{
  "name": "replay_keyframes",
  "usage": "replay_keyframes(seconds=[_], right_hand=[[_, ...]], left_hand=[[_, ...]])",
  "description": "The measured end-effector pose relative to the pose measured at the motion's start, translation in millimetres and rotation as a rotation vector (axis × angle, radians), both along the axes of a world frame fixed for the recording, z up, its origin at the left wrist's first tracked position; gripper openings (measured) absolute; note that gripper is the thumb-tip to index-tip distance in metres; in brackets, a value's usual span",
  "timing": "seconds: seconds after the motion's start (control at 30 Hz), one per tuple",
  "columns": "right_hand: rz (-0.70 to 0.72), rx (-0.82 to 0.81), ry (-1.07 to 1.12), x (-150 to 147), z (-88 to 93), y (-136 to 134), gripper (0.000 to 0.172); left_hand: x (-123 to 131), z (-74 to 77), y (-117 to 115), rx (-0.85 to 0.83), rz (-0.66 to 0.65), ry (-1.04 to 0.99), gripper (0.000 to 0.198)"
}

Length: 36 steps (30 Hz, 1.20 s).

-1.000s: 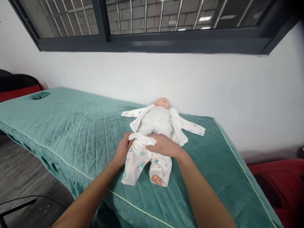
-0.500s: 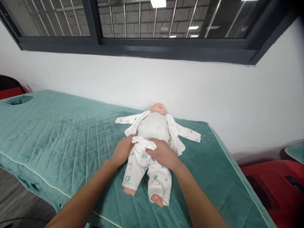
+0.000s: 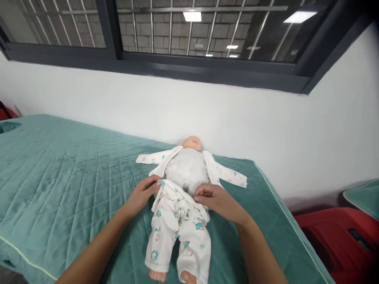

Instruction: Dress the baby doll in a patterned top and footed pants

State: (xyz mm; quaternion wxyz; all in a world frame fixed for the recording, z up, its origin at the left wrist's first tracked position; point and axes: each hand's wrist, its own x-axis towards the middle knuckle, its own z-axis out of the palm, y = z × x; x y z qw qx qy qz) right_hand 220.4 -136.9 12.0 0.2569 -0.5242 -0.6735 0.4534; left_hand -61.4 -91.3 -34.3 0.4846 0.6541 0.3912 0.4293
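A baby doll lies on its back on a green quilted bed cover, its head by the wall and its feet toward me. Its white printed trousers cover the legs and reach the lower belly, with bare toes showing at the cuffs. A white printed jacket is spread open, leaving the pale cloth torso uncovered. My left hand pinches the waistband at its left side. At the other side, the curled fingers of my right hand close on the waistband edge; their tips are partly hidden.
The green bed stretches far to the left and ends on the right at a piped edge. Behind it rises a white wall below a dark-framed barred window. A red object stands low at the right.
The trouser waistband, bunched low before, is now spread wider and higher over the doll's lower belly. My hands have moved apart with it. The camera view has tilted up slightly.
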Motion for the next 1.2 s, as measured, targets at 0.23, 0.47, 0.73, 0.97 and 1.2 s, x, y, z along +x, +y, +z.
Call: replay_keyframes(seconds=[0.23,0.47,0.73,0.97,1.2], right_hand=[[0.169,0.128,-0.117,-13.5,17.6,-6.4,0.017],[0.204,0.215,-0.21,-24.9,9.7,-5.5,0.021],[-0.137,0.193,0.095,-27.5,-6.8,5.4,0.008],[-0.319,-0.03,0.481,-13.5,-23.2,12.7,0.027],[-0.543,-0.029,0.648,5.2,-33.2,26.5,0.031]], left_hand=[[39.6,44.3,57.0,0.054,-0.067,-0.116,0.011],[67.1,44.1,48.0,0.189,-0.36,0.303,0.015],[35.1,48.9,37.9,0.317,-0.603,0.476,0.038],[29.8,29.2,52.1,0.042,-0.305,0.238,0.037],[27.0,0.1,71.8,-0.132,0.056,-0.051,0.036]])
